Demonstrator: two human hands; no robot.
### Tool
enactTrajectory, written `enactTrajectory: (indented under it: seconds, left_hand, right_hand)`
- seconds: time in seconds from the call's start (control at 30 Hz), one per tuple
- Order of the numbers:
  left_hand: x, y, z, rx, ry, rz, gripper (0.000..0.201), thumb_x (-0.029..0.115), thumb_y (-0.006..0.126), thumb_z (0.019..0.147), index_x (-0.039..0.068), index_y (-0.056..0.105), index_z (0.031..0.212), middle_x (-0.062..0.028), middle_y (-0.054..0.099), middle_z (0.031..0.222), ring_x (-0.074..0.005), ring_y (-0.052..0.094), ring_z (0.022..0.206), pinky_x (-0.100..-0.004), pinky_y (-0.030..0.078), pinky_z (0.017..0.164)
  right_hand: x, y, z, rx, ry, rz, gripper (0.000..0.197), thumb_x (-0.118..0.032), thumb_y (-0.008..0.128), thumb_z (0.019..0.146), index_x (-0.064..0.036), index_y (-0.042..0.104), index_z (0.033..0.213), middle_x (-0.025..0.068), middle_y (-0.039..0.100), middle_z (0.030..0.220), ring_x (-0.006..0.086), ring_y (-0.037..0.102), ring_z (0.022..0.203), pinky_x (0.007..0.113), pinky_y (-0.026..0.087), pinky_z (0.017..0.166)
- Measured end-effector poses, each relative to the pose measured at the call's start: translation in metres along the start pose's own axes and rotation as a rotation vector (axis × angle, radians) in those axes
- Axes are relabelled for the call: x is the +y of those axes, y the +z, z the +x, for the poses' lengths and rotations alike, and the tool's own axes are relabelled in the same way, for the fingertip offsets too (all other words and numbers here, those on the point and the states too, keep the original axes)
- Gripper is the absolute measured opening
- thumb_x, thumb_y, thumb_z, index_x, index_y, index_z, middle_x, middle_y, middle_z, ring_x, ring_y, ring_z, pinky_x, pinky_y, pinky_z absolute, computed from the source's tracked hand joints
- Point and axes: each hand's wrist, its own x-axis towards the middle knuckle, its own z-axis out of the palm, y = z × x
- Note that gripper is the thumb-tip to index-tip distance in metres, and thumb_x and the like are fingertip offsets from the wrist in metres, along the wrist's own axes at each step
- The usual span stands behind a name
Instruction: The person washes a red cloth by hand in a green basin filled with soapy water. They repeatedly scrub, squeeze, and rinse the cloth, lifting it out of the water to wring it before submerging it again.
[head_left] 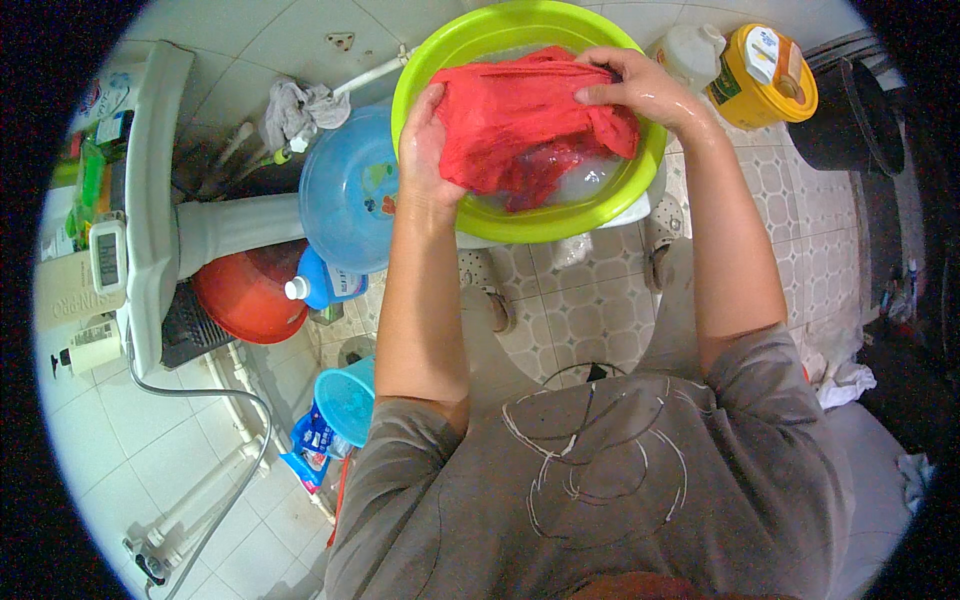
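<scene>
A wet red cloth (525, 115), perhaps a garment, is stretched between my hands above a lime-green basin (560, 228). Cloudy, sudsy water (590, 182) shows below its near edge. My left hand (428, 150) grips the cloth's left side, with the palm partly visible and most fingers hidden behind the fabric. At the upper right, my right hand (632, 90) pinches the cloth between thumb and fingers. The skin of this hand glistens with water. The lower folds of the cloth hang at the water's surface.
Left of the basin are a translucent blue basin (345, 190), a blue bottle (325, 285), a red basin (250, 295) and a white sink (150, 220). A yellow bucket (745, 95), a whitish jug (688, 58) and a black bin (845, 120) stand at right.
</scene>
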Motion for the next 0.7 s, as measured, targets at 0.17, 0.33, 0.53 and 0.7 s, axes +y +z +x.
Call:
enactTrajectory:
  seconds: [0.17, 0.33, 0.53, 0.7]
  left_hand:
    - [0.0, -0.008, 0.002, -0.136, -0.105, -0.128, 0.034, 0.022, 0.038, 0.086, 0.001, 0.046, 0.111, -0.0143, 0.051, 0.113, -0.029, 0.047, 0.105, -0.0403, 0.033, 0.094]
    - [-0.004, -0.006, 0.008, 0.228, 0.117, 0.192, 0.031, 0.02, 0.042, 0.084, -0.001, 0.049, 0.106, -0.0142, 0.055, 0.106, -0.0281, 0.053, 0.098, -0.0387, 0.04, 0.088]
    - [-0.008, -0.011, 0.011, 0.251, 0.3, 0.441, 0.024, 0.012, 0.047, 0.082, -0.006, 0.053, 0.096, -0.0149, 0.058, 0.096, -0.0207, 0.058, 0.084, -0.0302, 0.045, 0.077]
    - [-0.018, 0.004, 0.008, 0.251, 0.215, 0.607, 0.026, 0.014, 0.05, 0.083, -0.007, 0.053, 0.098, -0.0137, 0.058, 0.095, -0.018, 0.058, 0.082, -0.0276, 0.045, 0.076]
  right_hand:
    - [0.006, 0.008, -0.003, 0.138, -0.236, -0.465, 0.046, -0.01, 0.069, 0.057, -0.0023, 0.053, 0.099, 0.0054, 0.056, 0.091, 0.0152, 0.051, 0.087, 0.027, 0.038, 0.084]
    - [-0.006, -0.003, -0.005, -0.059, 0.085, -0.265, 0.05, -0.01, 0.07, 0.056, -0.0019, 0.051, 0.102, 0.0056, 0.058, 0.091, 0.0165, 0.053, 0.086, 0.027, 0.038, 0.083]
    - [0.005, -0.007, 0.0, -0.043, 0.068, 0.604, 0.036, -0.015, 0.061, 0.074, 0.0012, 0.051, 0.104, 0.0056, 0.058, 0.094, 0.0133, 0.054, 0.09, 0.026, 0.041, 0.083]
    - [-0.006, -0.01, -0.005, 0.326, 0.068, 0.939, 0.033, -0.02, 0.059, 0.076, 0.0004, 0.052, 0.101, 0.0074, 0.058, 0.094, 0.014, 0.056, 0.086, 0.027, 0.044, 0.079]
